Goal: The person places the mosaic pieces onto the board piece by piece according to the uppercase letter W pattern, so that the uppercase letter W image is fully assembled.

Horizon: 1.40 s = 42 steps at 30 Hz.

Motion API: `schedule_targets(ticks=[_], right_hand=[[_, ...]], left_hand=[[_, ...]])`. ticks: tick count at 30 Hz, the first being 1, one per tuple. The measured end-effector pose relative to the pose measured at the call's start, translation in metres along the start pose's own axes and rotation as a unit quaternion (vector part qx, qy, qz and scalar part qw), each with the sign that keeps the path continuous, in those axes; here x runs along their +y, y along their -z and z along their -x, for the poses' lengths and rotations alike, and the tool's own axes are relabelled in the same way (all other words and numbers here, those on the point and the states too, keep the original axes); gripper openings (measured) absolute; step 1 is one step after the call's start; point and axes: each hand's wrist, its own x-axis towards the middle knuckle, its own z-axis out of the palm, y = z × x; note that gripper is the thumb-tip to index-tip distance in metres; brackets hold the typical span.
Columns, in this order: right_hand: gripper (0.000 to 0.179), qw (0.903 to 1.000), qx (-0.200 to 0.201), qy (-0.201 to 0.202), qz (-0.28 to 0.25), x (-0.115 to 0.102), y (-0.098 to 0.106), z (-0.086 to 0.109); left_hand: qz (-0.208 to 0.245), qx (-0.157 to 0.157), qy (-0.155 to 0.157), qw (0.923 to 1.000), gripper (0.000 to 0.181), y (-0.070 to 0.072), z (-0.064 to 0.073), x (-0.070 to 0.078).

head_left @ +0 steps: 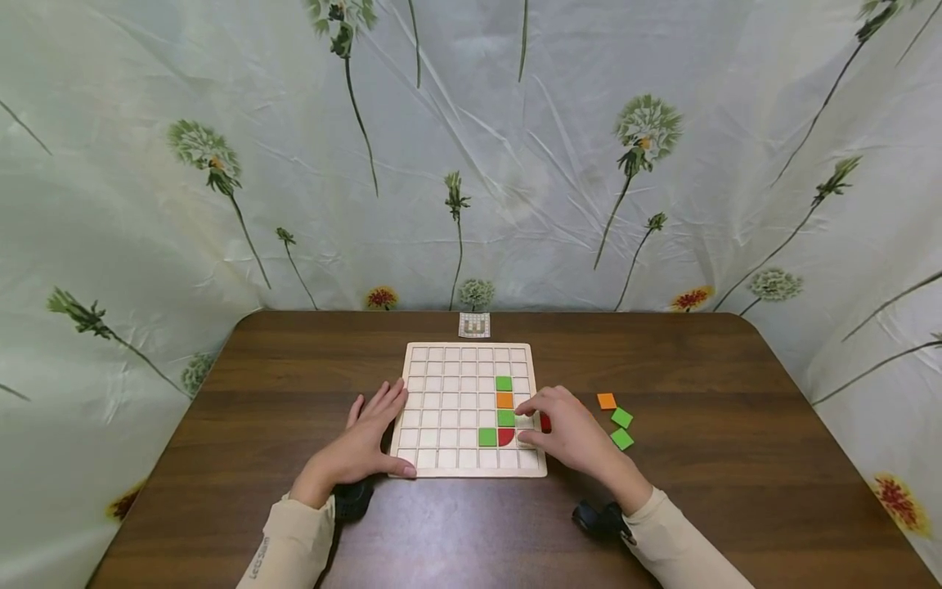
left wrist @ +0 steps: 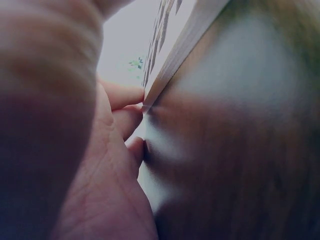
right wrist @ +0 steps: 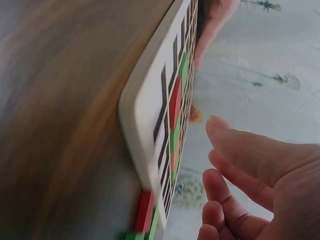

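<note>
A pale wooden grid board (head_left: 441, 417) lies on the table. On its right part sit an orange square tile (head_left: 504, 400), a rounded red tile (head_left: 506, 437) and several green tiles (head_left: 487, 437). My left hand (head_left: 364, 442) rests along the board's left edge, fingers spread, with the thumb at the near left corner. Over the right edge hovers my right hand (head_left: 570, 429), thumb and index finger apart; the right wrist view shows nothing between them. Beside that edge lies another red tile (right wrist: 145, 211), partly hidden by the right hand in the head view.
Right of the right hand lie a loose orange tile (head_left: 607, 401) and two green tiles (head_left: 621, 439). A small printed card (head_left: 474, 325) is behind the board, near the table's back edge. A floral curtain (head_left: 530, 204) hangs behind the brown table (head_left: 309, 368).
</note>
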Motion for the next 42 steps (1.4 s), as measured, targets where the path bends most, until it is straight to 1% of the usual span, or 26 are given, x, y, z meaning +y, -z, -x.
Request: schedule_targets(ticks=[4, 11, 18, 27, 34, 42], right_hand=[[0.029, 0.9997, 0.007, -0.019, 0.011, 0.010, 0.006, 0.005], [0.030, 0.9992, 0.016, -0.031, -0.019, 0.028, 0.014, 0.013], [0.036, 0.9987, 0.029, -0.040, -0.003, 0.044, 0.022, 0.019], [0.035, 0.9982, 0.012, -0.058, -0.010, 0.058, 0.026, 0.017], [0.037, 0.9963, -0.009, -0.085, 0.005, 0.064, 0.032, 0.017], [0.037, 0.9958, -0.032, -0.084, 0.019, 0.067, 0.036, 0.022]], left_hand=[[-0.001, 0.000, 0.001, 1.0000, 0.122, 0.000, 0.001, 0.000], [-0.003, 0.001, -0.001, 1.0000, 0.122, 0.000, 0.001, -0.002], [-0.003, 0.003, -0.001, 1.0000, 0.123, 0.001, 0.000, -0.001], [-0.004, 0.004, -0.001, 1.0000, 0.122, 0.002, 0.000, -0.001], [-0.006, 0.006, -0.004, 1.0000, 0.122, 0.002, -0.001, -0.001], [-0.002, 0.003, -0.004, 1.0000, 0.122, 0.000, -0.001, 0.000]])
